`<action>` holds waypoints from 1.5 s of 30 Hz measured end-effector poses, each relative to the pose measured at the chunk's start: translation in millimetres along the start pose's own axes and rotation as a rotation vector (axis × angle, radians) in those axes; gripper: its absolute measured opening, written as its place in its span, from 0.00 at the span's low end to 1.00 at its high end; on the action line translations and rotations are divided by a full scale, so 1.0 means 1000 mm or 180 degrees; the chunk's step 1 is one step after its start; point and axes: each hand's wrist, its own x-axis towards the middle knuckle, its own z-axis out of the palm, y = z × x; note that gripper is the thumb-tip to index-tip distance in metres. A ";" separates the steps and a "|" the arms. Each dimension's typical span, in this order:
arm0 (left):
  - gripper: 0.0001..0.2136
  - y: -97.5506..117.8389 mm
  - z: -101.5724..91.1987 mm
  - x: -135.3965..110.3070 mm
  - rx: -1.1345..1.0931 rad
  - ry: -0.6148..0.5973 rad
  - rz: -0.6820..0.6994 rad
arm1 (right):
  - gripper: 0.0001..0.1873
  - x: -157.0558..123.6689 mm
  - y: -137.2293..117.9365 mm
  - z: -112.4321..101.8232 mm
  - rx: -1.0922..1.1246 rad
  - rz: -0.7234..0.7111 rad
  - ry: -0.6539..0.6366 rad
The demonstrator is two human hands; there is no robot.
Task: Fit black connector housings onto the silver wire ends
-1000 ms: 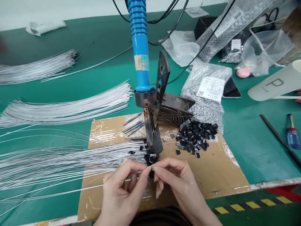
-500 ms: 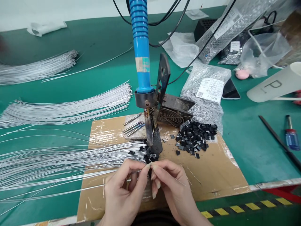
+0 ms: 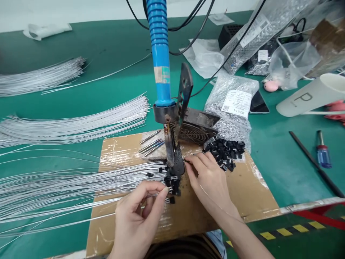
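My left hand (image 3: 142, 210) pinches the end of a thin silvery wire between thumb and forefinger, low at the front of the cardboard. My right hand (image 3: 206, 176) reaches over the cardboard, thumb and forefinger closed on a small black piece (image 3: 185, 160), mostly hidden by the fingertips. Beside it stands a blue soldering iron (image 3: 163, 79), clamped upright, tip down over a dark metal plate (image 3: 178, 163). Under the tip, wires (image 3: 129, 176) end in small black pieces (image 3: 172, 181). A heap of loose black pieces (image 3: 228, 151) lies beyond my right hand.
The cardboard sheet (image 3: 107, 230) lies on a green table. Two more wire bundles (image 3: 107, 120) rest at the left. Metal rods (image 3: 152, 144), a dark fan (image 3: 198, 129), a labelled bubble-wrap bag (image 3: 234, 104), a phone (image 3: 258, 102), a white cup (image 3: 309, 97) and a screwdriver (image 3: 322, 151) surround it.
My right hand has parted from my left hand and moved up and right to beside the metal plate. The left hand keeps its pinch almost in place. The view has shifted slightly.
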 end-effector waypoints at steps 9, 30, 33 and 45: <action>0.04 0.000 -0.003 0.001 0.0039 -0.0014 0.0022 | 0.05 -0.029 0.005 -0.012 0.0002 -0.0557 0.0173; 0.03 0.004 -0.001 0.005 -0.0180 -0.0010 -0.0253 | 0.09 -0.039 0.000 -0.010 0.1123 0.0501 0.0363; 0.04 0.004 -0.003 0.007 -0.0098 -0.0024 -0.0252 | 0.08 -0.037 -0.006 -0.015 0.1918 0.1048 0.0236; 0.06 0.022 -0.004 0.014 -0.0712 -0.0554 -0.0561 | 0.07 -0.025 -0.040 -0.009 0.4092 0.2322 -0.0369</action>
